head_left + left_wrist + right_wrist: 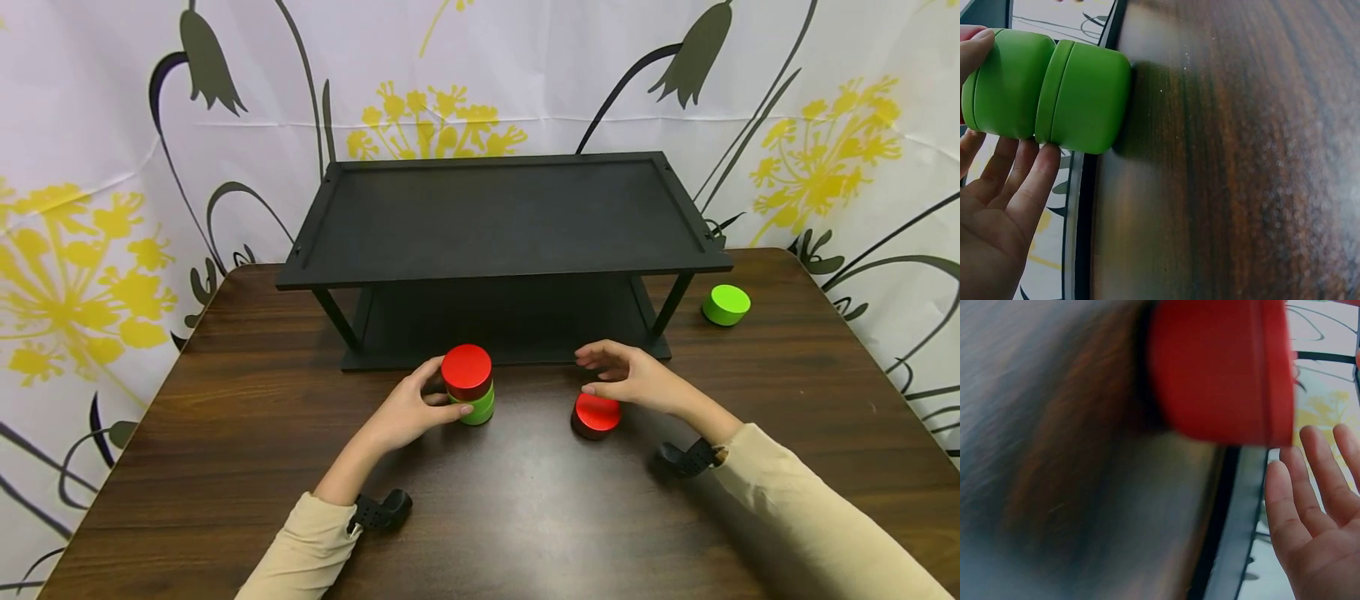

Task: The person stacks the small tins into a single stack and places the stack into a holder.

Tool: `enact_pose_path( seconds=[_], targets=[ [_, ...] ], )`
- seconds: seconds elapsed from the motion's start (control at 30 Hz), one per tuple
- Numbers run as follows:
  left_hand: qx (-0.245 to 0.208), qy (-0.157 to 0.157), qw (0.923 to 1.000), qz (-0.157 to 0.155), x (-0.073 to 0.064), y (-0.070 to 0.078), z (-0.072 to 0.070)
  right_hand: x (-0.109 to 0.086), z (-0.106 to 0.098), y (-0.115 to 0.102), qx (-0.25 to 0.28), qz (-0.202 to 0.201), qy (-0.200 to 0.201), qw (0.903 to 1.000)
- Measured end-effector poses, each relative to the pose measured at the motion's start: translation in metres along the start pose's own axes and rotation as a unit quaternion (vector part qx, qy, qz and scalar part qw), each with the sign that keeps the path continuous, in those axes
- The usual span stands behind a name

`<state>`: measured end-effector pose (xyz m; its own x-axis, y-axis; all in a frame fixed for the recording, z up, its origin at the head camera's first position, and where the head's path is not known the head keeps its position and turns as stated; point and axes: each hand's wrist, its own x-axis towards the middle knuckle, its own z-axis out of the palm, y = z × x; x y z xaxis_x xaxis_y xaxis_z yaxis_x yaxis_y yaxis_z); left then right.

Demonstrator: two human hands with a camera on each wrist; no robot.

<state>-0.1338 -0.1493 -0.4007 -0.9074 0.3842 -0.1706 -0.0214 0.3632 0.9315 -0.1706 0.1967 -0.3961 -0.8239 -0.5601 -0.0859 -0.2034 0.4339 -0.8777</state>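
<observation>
My left hand (408,414) is at a stack of round lidded jars, thumb on one side and fingers on the other. A red jar (467,369) tops the stack. Beneath it the left wrist view shows an upper green jar (1013,81) and a lower green jar (1091,97), which stands on the table. The thumb and fingers hold the green jars. My right hand (637,379) is beside another red jar (597,417), its thumb above the lid in the head view. In the right wrist view its fingers (1316,469) are spread, apart from that jar.
A black two-tier shelf (502,221) stands behind the jars at the back of the wooden table (225,475). To the shelf's right sits another green jar (726,305). A patterned cloth (75,100) hangs behind the table.
</observation>
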Motion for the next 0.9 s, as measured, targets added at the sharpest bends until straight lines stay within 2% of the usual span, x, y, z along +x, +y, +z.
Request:
enact_pose_path(
  seconds=[0.37, 0.9],
  targets=[
    [0.007, 0.005, 1.0, -0.003, 0.0, 0.0, 0.0, -0.017, -0.004, 0.021, -0.006, 0.012, -0.021, 0.9997],
    [0.01, 0.001, 0.9999, 0.002, 0.0, 0.0, 0.0, -0.03, -0.007, 0.03, -0.006, 0.032, -0.045, 0.9985]
  ],
)
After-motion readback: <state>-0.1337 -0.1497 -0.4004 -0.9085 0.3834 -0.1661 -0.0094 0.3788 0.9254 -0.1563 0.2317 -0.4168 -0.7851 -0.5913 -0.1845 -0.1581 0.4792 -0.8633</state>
